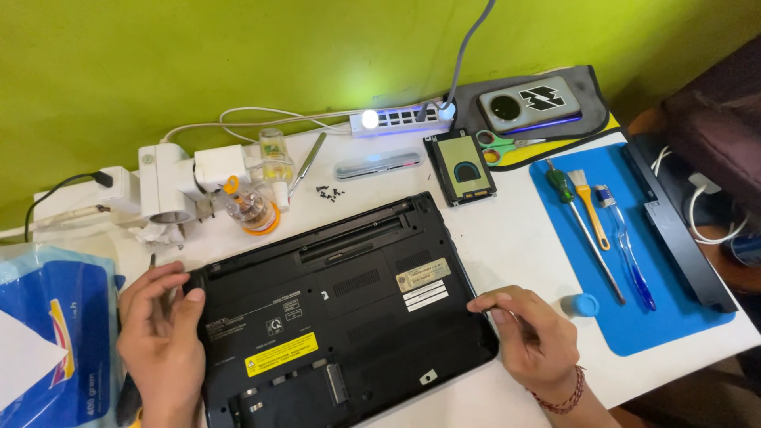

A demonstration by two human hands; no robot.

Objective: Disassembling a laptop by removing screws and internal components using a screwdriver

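Observation:
A black laptop [341, 309] lies upside down on the white table [515, 230], its battery bay open along the far edge. My left hand [158, 333] grips the laptop's left edge, thumb on the underside; a thin dark tool pokes up behind the fingers. My right hand [535, 337] pinches a thin metal tool [498, 314] against the laptop's right edge. A few small black screws [326, 191] lie loose beyond the laptop.
A hard drive in its caddy [460, 166] lies behind the laptop. A blue mat [674, 269] on the right carries a screwdriver, brush and toothbrush; a blue cap [583, 304] sits at its edge. Power strip, scissors, bottles, white adapters at the back; blue bag at left.

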